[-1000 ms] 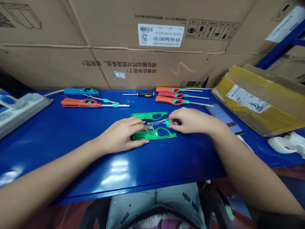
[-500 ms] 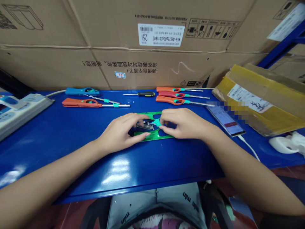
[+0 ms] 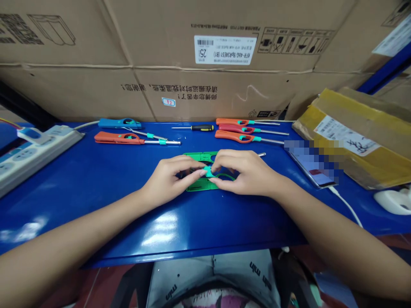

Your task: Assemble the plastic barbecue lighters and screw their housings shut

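Observation:
Two green lighter casing halves lie on the blue table, the upper half (image 3: 195, 157) behind and the lower half (image 3: 201, 185) in front. Between them is a small teal lighter trigger (image 3: 208, 171). My left hand (image 3: 175, 174) pinches the trigger between thumb and forefinger from the left. My right hand (image 3: 245, 171) closes on it from the right, fingers curled and thumb close to the lower casing half. A metal lighter tube (image 3: 262, 154) pokes out behind my right hand. My hands hide the casing's inner parts.
A blue lighter (image 3: 118, 123) and an orange lighter (image 3: 118, 138) lie at back left, near a power strip (image 3: 41, 152). A screwdriver (image 3: 202, 128) sits at back centre. Several lighters (image 3: 233, 135), a phone (image 3: 313, 167) and a taped carton (image 3: 356, 137) are to the right.
My left thumb and forefinger have moved right, off the inner parts, and now pinch the trigger. The trigger has shifted slightly towards me. The metal tube now shows behind my right hand.

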`<state>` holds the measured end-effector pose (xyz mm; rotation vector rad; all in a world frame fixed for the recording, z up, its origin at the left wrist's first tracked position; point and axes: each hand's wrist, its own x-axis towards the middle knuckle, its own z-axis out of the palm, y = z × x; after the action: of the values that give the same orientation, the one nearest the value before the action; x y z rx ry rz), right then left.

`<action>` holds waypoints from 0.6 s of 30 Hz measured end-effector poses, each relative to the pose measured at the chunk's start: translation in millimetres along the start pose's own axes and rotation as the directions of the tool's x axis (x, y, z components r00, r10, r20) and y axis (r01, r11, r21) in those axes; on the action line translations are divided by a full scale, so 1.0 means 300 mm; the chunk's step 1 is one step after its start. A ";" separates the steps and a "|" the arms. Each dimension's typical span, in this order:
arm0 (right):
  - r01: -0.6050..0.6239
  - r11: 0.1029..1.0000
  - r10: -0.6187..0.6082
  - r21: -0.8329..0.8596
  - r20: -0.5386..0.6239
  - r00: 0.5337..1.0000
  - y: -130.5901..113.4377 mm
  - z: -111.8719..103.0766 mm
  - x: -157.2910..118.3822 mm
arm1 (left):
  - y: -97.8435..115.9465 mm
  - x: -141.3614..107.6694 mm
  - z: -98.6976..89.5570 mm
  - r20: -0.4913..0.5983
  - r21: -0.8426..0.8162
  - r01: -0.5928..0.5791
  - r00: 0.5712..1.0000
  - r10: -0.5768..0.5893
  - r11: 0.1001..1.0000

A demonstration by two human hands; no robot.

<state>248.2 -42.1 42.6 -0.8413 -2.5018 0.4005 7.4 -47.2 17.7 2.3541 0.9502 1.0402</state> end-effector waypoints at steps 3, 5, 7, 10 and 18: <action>-0.067 0.988 0.061 0.138 0.044 0.997 -0.002 0.000 0.004 | 0.013 -0.001 0.008 -0.006 -0.059 0.094 0.995 -0.095 0.994; -0.163 0.954 0.148 0.252 0.078 0.986 -0.001 0.003 0.012 | 0.023 -0.002 0.012 -0.002 -0.107 0.166 0.986 -0.168 0.980; -0.291 0.866 0.269 0.406 0.113 0.957 0.001 0.007 0.023 | 0.033 -0.002 0.014 0.001 -0.161 0.249 0.968 -0.252 0.955; -0.426 0.656 0.407 0.623 0.184 0.895 0.000 0.009 0.040 | 0.042 -0.003 0.015 0.007 -0.231 0.347 0.935 -0.355 0.909; -0.451 0.606 0.392 0.656 0.247 0.886 -0.004 0.017 0.047 | 0.048 -0.010 0.027 0.074 -0.302 0.370 0.928 -0.365 0.879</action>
<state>235.0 -34.8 43.5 -1.0726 -1.8952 1.4686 18.3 -60.0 19.5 1.8302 1.0857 0.9374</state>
